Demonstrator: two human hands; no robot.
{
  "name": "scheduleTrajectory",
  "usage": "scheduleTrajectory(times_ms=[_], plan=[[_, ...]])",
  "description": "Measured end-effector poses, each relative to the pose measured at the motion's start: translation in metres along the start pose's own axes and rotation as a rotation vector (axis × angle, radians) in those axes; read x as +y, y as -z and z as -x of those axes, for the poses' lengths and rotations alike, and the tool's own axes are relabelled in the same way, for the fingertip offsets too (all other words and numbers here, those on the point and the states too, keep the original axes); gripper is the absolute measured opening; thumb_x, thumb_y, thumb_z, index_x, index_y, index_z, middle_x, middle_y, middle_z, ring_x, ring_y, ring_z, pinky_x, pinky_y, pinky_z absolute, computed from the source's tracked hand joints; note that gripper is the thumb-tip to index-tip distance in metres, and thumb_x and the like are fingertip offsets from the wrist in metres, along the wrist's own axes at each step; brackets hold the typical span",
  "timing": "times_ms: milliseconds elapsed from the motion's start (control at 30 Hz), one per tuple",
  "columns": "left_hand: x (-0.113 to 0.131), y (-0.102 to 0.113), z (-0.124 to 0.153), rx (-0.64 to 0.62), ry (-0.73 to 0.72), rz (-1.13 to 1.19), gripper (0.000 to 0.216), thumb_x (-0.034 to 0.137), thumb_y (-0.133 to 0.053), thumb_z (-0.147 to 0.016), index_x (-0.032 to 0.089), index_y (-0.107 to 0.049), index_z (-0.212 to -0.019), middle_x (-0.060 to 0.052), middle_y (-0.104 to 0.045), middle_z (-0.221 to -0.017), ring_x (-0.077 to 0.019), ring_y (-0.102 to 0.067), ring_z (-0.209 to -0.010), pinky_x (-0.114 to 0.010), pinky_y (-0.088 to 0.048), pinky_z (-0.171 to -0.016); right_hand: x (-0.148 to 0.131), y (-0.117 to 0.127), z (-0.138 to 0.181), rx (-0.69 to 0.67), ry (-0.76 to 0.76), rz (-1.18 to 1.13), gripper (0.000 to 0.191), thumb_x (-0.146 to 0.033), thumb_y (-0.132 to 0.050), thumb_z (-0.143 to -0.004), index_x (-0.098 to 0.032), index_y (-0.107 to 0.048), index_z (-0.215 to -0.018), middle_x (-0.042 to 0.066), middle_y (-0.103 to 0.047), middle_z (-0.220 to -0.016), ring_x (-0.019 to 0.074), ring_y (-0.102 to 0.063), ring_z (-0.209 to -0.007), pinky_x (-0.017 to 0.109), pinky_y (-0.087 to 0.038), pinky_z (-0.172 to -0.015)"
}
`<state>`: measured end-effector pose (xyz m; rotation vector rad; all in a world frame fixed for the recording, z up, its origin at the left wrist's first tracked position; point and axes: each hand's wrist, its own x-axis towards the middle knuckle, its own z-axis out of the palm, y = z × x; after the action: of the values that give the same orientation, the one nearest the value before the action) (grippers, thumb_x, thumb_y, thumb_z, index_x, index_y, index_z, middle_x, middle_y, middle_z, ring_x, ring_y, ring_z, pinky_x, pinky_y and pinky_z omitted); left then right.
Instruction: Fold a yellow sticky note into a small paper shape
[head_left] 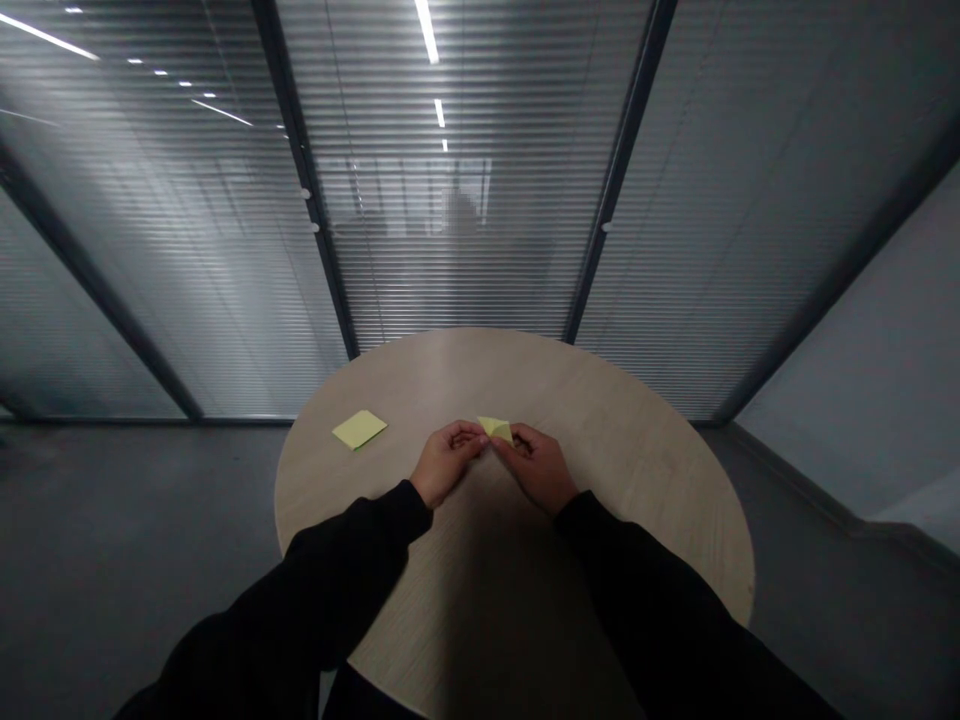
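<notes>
Between my two hands is a small piece of yellow paper [496,428], creased and partly folded. My left hand [448,459] pinches its left side, with thumb and fingertips closed together. On the other side, my right hand [538,465] grips the lower right edge between thumb and curled fingers. Both hands are close together above the middle of the table, and they cover the lower part of the paper. A pad of yellow sticky notes [360,429] lies flat on the table, to the left of my left hand.
The round wooden table [645,450] has a light top with a curved edge. Beyond it stands a glass partition with blinds [457,280] and dark frames. A pale wall [862,400] is at the right, and grey floor [150,540] surrounds the table.
</notes>
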<state>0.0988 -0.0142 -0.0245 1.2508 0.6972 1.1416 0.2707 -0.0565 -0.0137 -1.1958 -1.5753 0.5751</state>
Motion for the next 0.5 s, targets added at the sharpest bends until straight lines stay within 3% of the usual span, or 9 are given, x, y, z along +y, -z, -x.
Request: scheduleTrajectory(times_ms=[133,300,500], plan=[[0.0013,0.0005,0.0013,-0.021,-0.075,-0.148,0.034,0.041,-0.081,-0.076,0.014,-0.074,-0.095,-0.005,-0.071,-0.082,-0.0136,-0.062,-0.073,-0.026,-0.047,-0.072,0.0015,0.0,0.0004,0.008,0.001,0.003,0.03,-0.048,-0.065,-0.089,-0.019,-0.074,-0.092,0.001,-0.066,-0.072,0.0164,-0.056,-0.062,0.026,-0.04,-0.055],[0.0046,-0.0014,0.005,-0.013,-0.124,-0.318,0.035,0.044,-0.077,-0.08,0.016,-0.077,-0.1,-0.005,-0.073,-0.084,-0.0125,-0.057,-0.063,-0.025,-0.043,-0.06,0.0017,-0.0001,0.0,0.041,0.009,0.023,0.028,-0.046,-0.065,-0.088,-0.019,-0.074,-0.089,0.002,-0.067,-0.074,0.0161,-0.055,-0.061,0.027,-0.04,-0.056],[0.0056,-0.0007,0.0041,-0.002,-0.167,-0.356,0.03,0.043,-0.078,-0.079,0.017,-0.077,-0.092,-0.007,-0.075,-0.089,-0.0169,-0.064,-0.075,-0.028,-0.049,-0.072,0.002,0.0001,-0.0005,0.035,0.062,0.083,0.027,-0.045,-0.065,-0.089,-0.019,-0.073,-0.085,0.001,-0.063,-0.073,0.0152,-0.051,-0.061,0.027,-0.037,-0.057]])
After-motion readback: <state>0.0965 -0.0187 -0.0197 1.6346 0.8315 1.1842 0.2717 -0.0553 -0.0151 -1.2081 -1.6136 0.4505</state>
